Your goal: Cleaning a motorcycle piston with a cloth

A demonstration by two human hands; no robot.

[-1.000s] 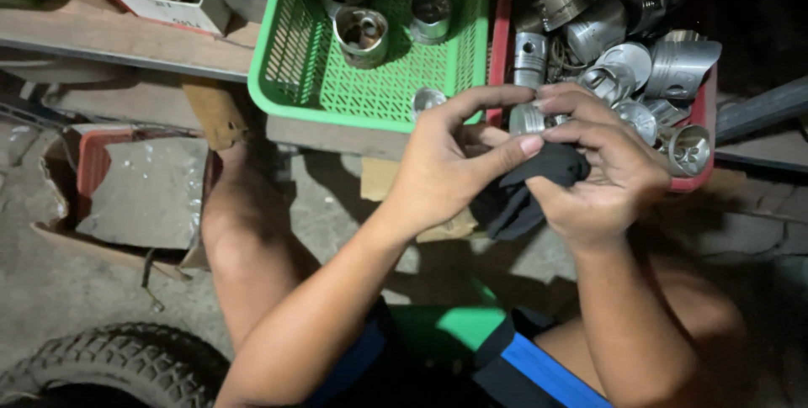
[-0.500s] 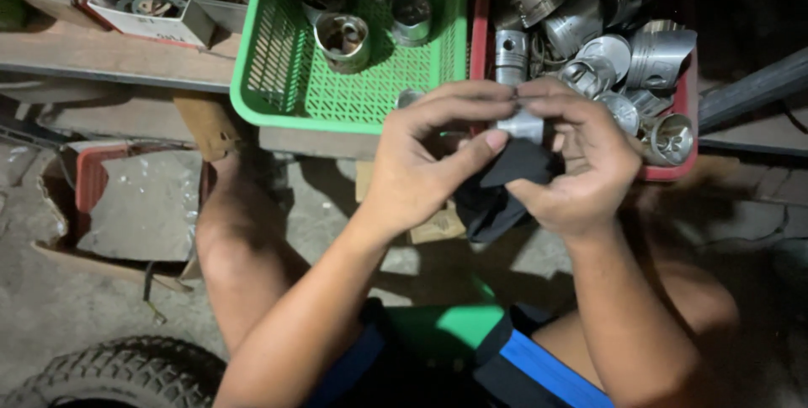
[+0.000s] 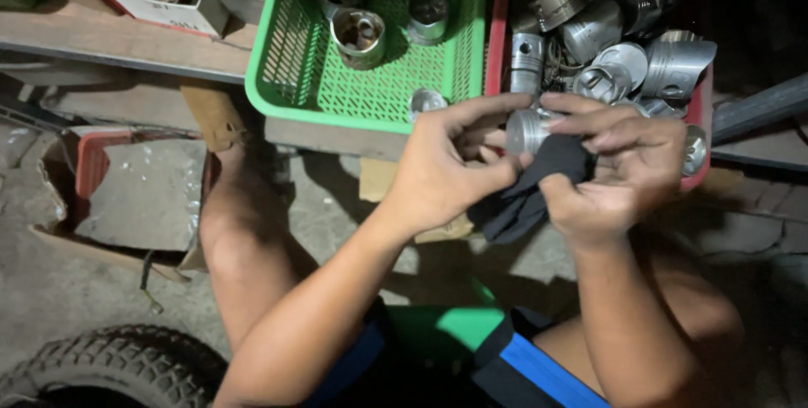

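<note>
hands meet at about 2 o'clock from the picture's middle, just in front of the 2 crates. left hand has its fingers curled round a small metal piston, thumb and forefinger pinching its near end, so the part stays steady and lifted clear of the bench. right hand closes its fingers over a dark rag pressed against the piston's side; the rag's loose end hangs down toward 6 o'clock between the wrists. held this way, one hand looks to anchor the part while the other works the cloth on it.

green crate sits at 12 o'clock with a few pistons spread thin on its mesh floor, and another lies at its near edge. red crate at 1 o'clock is heaped with many more, touching one another. both rest on a wooden tabletop.

at 10 o'clock a small white box with a red edge lies open on the tabletop, a round part inside it; its print is too small to tell. tyre shows at 7 o'clock on the floor.
</note>
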